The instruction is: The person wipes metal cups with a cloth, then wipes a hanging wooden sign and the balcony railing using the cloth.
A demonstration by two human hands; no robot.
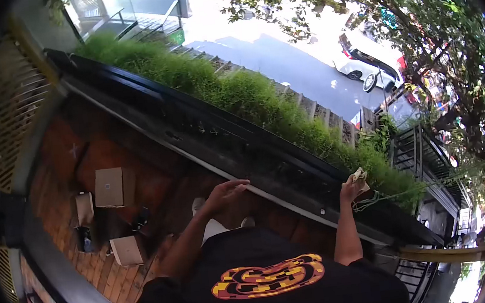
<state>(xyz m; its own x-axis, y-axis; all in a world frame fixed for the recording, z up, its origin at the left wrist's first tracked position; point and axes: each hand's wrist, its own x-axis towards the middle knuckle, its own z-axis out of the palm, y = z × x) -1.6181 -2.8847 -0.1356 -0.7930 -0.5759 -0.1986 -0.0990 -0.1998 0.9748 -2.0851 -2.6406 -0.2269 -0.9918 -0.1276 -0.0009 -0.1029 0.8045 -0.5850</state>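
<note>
My left hand [227, 193] is held out over the near edge of the long black ledge [217, 135]. Its fingers are stretched and nothing is in them. My right hand [350, 190] is closed on a crumpled pale yellow cloth [361, 179], at the ledge's right part beside the green plants [248, 94]. Thin green strands, either stems or string, run to the right from near that wrist. I cannot tell whether the cloth touches the ledge.
Cardboard boxes [110, 188] stand on the wooden floor [114, 283] at left, with small dark items among them. A yellow lattice [8, 117] borders the left side. Beyond the plants lie a street and a parked white car [363, 62]. Black railings [411, 154] stand at right.
</note>
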